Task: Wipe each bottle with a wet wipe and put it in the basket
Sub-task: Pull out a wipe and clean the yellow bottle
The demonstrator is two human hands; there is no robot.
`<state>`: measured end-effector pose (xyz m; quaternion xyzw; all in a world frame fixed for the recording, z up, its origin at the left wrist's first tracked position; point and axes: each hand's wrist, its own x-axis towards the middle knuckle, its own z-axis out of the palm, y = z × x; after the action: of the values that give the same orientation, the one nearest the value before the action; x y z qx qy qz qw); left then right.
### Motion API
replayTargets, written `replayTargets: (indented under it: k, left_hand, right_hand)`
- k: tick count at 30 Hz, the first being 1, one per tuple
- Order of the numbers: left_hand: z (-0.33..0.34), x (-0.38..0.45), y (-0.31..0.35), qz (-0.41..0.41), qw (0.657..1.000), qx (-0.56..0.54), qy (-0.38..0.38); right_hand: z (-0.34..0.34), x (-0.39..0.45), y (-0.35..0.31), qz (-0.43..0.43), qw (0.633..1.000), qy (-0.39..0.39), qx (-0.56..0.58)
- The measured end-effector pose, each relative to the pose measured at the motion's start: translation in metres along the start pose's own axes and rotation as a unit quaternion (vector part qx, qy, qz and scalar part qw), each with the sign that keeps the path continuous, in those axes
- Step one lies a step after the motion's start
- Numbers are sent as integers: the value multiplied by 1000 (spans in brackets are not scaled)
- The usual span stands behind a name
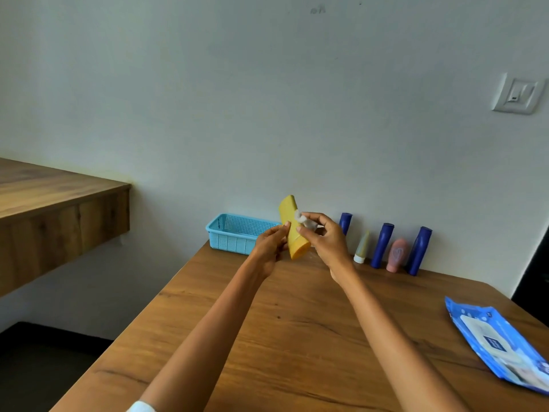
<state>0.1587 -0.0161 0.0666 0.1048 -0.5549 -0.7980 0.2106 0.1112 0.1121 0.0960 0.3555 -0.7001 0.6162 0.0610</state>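
Observation:
My left hand (pixel 269 248) grips a yellow bottle (pixel 292 227), held tilted above the table, cap end down. My right hand (pixel 325 240) pinches a crumpled white wet wipe (pixel 306 220) against the bottle's side. The light blue basket (pixel 234 233) stands just behind and left of the hands, against the wall, and looks empty. To the right, along the wall, stand three dark blue bottles (pixel 382 245), a small cream tube (pixel 361 246) and a pink bottle (pixel 396 254).
A blue pack of wet wipes (pixel 502 340) lies on the wooden table (pixel 297 337) near its right edge. A second wooden shelf (pixel 59 203) juts out at the left. A wall switch (pixel 515 93) is at the upper right.

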Motion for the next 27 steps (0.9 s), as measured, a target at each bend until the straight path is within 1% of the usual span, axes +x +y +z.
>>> replayTargets:
  k: [2,6,10,14,18,23,27]
  left_hand:
    - [-1,1,5,5,1000,1,-4]
    - [-7,0,12,1,998,37,-48]
    - [-7,-4,14,8,995,73,-60]
    - [-5,-5,13,12,995,43,-92]
    - [-7,-8,13,12,992,6,-127]
    - [-15,-14,13,8,985,-16,-174]
    - [-21,-15,15,-11,972,-32,-231]
  right_hand:
    - [3,-1,2,-13,1000,1,-23]
    - [5,-6,9,-30,998,40,-30]
    - [10,-12,10,-59,997,38,-16]
    - [16,-10,9,-72,996,57,0]
    - [20,3,2,-84,995,53,-27]
    - [20,26,-4,-58,995,51,-69]
    - [18,41,-14,-79,991,81,-74]
